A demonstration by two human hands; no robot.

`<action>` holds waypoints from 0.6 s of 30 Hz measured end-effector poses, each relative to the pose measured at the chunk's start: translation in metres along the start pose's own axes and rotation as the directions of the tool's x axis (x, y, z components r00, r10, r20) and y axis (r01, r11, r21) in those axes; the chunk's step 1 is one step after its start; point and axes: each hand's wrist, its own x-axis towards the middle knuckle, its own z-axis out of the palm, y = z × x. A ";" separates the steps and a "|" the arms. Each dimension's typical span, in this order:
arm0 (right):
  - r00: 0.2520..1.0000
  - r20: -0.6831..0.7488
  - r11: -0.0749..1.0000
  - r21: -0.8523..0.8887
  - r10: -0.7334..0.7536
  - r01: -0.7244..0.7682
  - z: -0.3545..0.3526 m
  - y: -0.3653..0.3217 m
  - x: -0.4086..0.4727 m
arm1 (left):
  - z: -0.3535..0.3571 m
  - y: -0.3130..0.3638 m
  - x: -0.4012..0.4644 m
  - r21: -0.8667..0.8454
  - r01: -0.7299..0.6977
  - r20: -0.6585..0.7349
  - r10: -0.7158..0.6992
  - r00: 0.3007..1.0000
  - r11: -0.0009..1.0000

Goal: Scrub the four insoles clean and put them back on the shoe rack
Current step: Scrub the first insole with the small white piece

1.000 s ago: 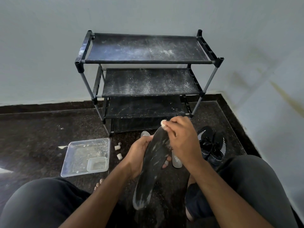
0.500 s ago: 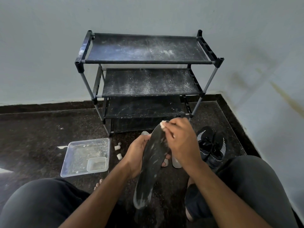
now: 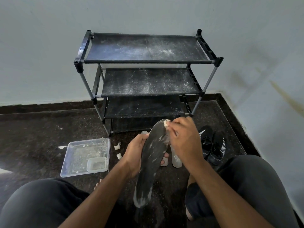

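- Scrubbing step, centre frame: left hand [image 3: 136,155] gripping dark insole [image 3: 153,162]; right hand [image 3: 184,140] pinching white scrub pad [image 3: 165,123] at its toe
- Next, likely: working pad down toward powdery heel; shoe rack [image 3: 144,61] upper centre awaiting

Dim, soft daylight from the left; wide-angle bending at edges.

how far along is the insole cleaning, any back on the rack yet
Done: nothing visibly; the shoe rack shelves hold no insoles, only white dust. In hand: the left hand grips a dark insole while the right hand pinches a white scrubbing piece at its toe. Left: finishing this one, cleaning the others, racking all four.
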 end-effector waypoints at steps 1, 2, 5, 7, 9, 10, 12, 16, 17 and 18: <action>0.998 -0.023 0.999 0.004 0.053 -0.053 -0.003 0.005 0.003 | 0.001 0.000 -0.001 0.007 0.007 0.008 -0.007 1.000 1.000; 0.996 -0.036 0.996 0.008 0.087 -0.087 -0.004 0.008 0.004 | 0.002 0.000 -0.001 0.013 0.012 0.014 -0.012 1.000 1.000; 0.999 -0.001 0.999 0.004 0.038 -0.038 0.001 0.001 -0.003 | 0.000 -0.001 0.002 0.030 -0.001 0.005 0.000 1.000 1.000; 0.997 0.056 0.998 0.010 -0.057 0.056 0.007 -0.007 -0.010 | -0.001 -0.002 0.003 0.012 -0.009 -0.019 0.009 1.000 1.000; 0.994 0.070 0.996 0.003 -0.088 0.088 0.009 -0.009 -0.011 | -0.002 -0.002 0.004 0.007 -0.012 -0.032 0.012 0.999 1.000; 0.996 0.056 0.998 0.001 -0.063 0.063 0.008 -0.006 -0.008 | -0.001 -0.002 0.003 0.014 -0.009 -0.025 0.009 1.000 1.000; 0.999 0.009 0.999 0.008 0.045 -0.045 0.004 0.002 -0.001 | 0.002 0.000 0.000 0.020 0.006 0.010 -0.006 1.000 1.000; 0.995 -0.038 0.995 0.019 0.094 -0.094 0.001 0.004 0.002 | 0.006 0.001 -0.002 0.009 0.017 0.031 -0.018 0.999 1.000; 0.999 -0.025 0.999 0.024 0.044 -0.044 0.002 0.002 0.000 | 0.005 0.001 -0.002 0.017 0.016 0.021 -0.016 1.000 1.000; 1.000 -0.014 1.000 0.029 -0.008 0.008 0.003 -0.001 -0.001 | 0.005 0.001 -0.001 0.029 0.011 0.020 -0.011 1.000 1.000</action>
